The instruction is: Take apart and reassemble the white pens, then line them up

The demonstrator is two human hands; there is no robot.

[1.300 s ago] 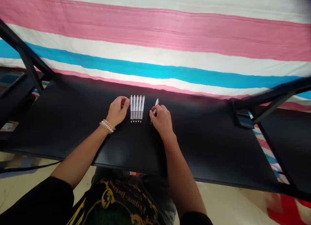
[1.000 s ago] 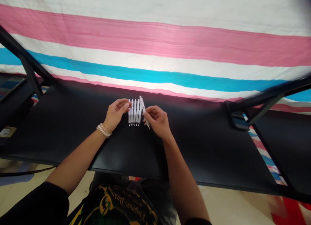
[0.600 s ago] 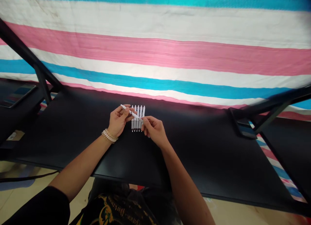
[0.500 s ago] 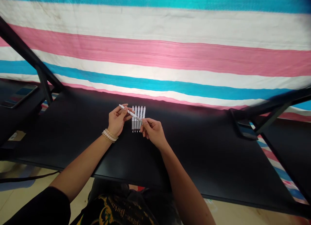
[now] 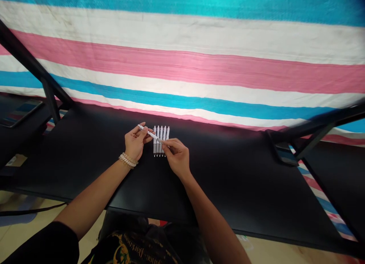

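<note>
Slanting across the row of five white pens [image 5: 161, 134], another pen [image 5: 154, 136] is held between the two hands, the left hand [image 5: 134, 144] pinching it toward its clicker end with thumb and fingers, the right hand [image 5: 178, 155] grasping its other end between thumb and curled fingers. The five lie side by side on the black counter [image 5: 234, 176], lined up evenly, their gray grips toward the person. Pale bracelets [image 5: 128, 160] circle the left wrist, and beyond the counter's far edge hangs a pink, white and blue striped sheet [image 5: 182, 66].
</note>
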